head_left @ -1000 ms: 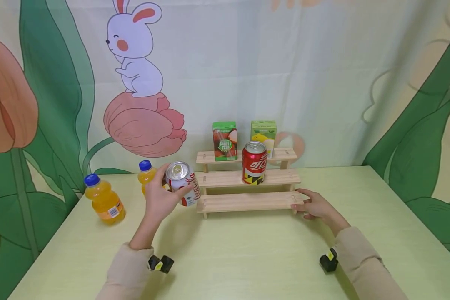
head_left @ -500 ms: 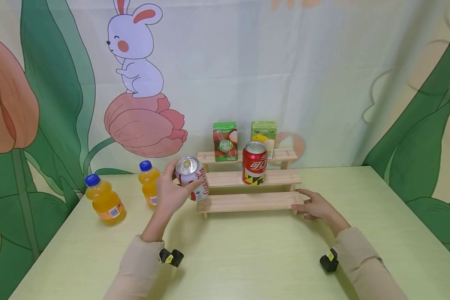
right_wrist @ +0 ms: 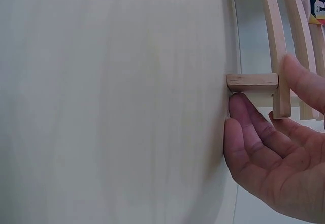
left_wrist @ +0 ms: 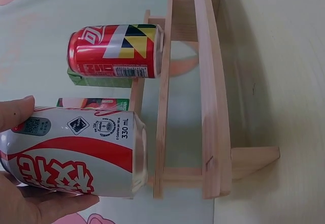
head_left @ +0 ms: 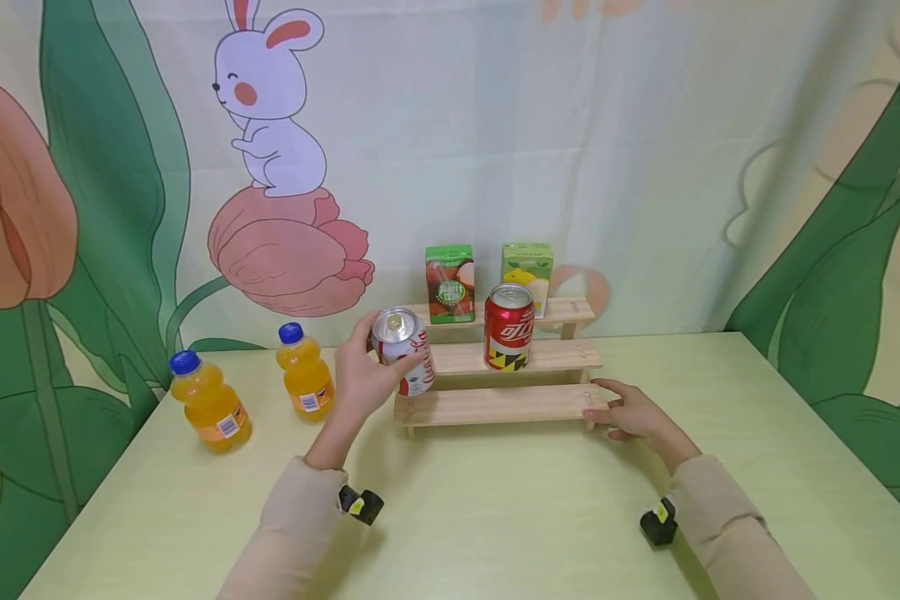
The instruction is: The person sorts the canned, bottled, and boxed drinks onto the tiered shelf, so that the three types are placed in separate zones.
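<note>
My left hand (head_left: 363, 375) grips a white-and-red cola can (head_left: 408, 354) between thumb and fingers, at the left end of a three-step wooden display rack (head_left: 495, 404). In the left wrist view the can's base (left_wrist: 140, 155) is near the middle step; whether it touches cannot be told. A red cola can (head_left: 508, 329) stands on the right part of that step. My right hand (head_left: 633, 412) holds the right end of the lowest step, thumb on top and fingers curled by the leg (right_wrist: 252, 82), as the right wrist view shows.
On the top step stand a red-and-green juice box (head_left: 450, 287) and a green-and-yellow juice box (head_left: 536, 265). Two orange drink bottles with blue caps, a nearer bottle (head_left: 213, 408) and a farther bottle (head_left: 305, 375), stand left on the table (head_left: 495, 517). A patterned curtain (head_left: 645, 167) hangs behind.
My left hand has carried the white-and-red cola can rightward and slightly up to the rack's left end, uncovering the farther orange bottle. My right hand has stayed on the rack.
</note>
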`<action>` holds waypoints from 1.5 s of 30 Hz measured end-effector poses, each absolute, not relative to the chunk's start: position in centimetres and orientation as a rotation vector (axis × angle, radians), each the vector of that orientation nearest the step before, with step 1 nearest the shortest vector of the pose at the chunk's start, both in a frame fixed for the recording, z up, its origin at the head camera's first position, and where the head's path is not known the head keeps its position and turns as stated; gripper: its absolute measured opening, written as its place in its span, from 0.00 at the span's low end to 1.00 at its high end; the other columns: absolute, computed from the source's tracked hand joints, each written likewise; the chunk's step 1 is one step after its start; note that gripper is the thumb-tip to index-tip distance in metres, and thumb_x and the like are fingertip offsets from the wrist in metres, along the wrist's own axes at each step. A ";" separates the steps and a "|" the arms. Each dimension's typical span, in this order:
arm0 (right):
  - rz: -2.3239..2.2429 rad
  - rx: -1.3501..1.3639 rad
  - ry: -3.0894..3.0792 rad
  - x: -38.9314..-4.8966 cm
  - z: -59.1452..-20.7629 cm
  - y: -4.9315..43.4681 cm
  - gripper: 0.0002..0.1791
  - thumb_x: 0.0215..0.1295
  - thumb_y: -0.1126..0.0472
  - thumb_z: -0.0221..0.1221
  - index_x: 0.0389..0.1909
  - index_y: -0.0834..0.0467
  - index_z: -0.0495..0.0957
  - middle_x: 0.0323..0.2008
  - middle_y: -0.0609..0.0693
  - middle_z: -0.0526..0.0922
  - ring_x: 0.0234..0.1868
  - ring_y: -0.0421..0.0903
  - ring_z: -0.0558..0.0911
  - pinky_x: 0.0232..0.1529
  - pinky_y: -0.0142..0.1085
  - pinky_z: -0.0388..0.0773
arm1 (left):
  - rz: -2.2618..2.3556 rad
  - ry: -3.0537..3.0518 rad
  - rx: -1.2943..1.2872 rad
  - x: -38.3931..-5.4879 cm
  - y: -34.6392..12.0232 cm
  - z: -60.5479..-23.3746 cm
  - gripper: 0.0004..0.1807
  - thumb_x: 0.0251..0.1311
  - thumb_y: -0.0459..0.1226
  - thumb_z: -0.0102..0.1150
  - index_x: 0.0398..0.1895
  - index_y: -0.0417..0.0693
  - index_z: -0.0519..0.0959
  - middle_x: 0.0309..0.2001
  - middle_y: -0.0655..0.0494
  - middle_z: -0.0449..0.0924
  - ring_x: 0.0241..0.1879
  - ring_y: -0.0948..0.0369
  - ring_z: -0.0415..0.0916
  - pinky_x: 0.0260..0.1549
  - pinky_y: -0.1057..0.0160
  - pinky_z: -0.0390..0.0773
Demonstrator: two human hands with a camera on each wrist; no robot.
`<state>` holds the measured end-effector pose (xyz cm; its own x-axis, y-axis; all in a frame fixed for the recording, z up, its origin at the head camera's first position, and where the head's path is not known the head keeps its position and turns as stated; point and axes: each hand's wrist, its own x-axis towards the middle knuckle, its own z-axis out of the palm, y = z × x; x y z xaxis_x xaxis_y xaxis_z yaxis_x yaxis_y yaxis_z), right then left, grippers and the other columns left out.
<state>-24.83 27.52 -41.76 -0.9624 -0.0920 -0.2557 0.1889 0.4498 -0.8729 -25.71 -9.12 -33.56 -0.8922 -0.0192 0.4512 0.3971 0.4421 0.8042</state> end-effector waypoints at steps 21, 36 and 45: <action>-1.515 0.089 2.435 -24.8 -41.6 27.5 0.43 0.58 0.57 0.61 0.68 0.64 0.49 0.39 0.57 0.75 0.29 0.42 0.76 0.25 0.31 0.76 | -1.484 -2.274 -0.310 -27.5 -6.5 -33.6 0.37 0.40 0.37 0.73 0.56 0.38 0.68 0.49 0.44 0.76 0.48 0.52 0.74 0.47 0.56 0.75; -1.529 0.088 2.430 -24.8 -41.8 27.5 0.42 0.58 0.57 0.61 0.68 0.64 0.49 0.39 0.56 0.76 0.30 0.41 0.76 0.25 0.31 0.76 | -1.497 -2.339 -0.218 -28.6 -5.1 -33.3 0.38 0.41 0.38 0.72 0.58 0.41 0.66 0.51 0.45 0.74 0.49 0.53 0.72 0.47 0.56 0.75; -1.533 0.086 2.428 -24.7 -41.6 27.5 0.42 0.58 0.58 0.61 0.68 0.65 0.49 0.38 0.55 0.76 0.29 0.41 0.76 0.25 0.31 0.76 | -1.510 -2.371 -0.240 -29.1 -4.1 -33.1 0.38 0.43 0.38 0.71 0.59 0.42 0.65 0.53 0.45 0.73 0.50 0.52 0.71 0.48 0.56 0.75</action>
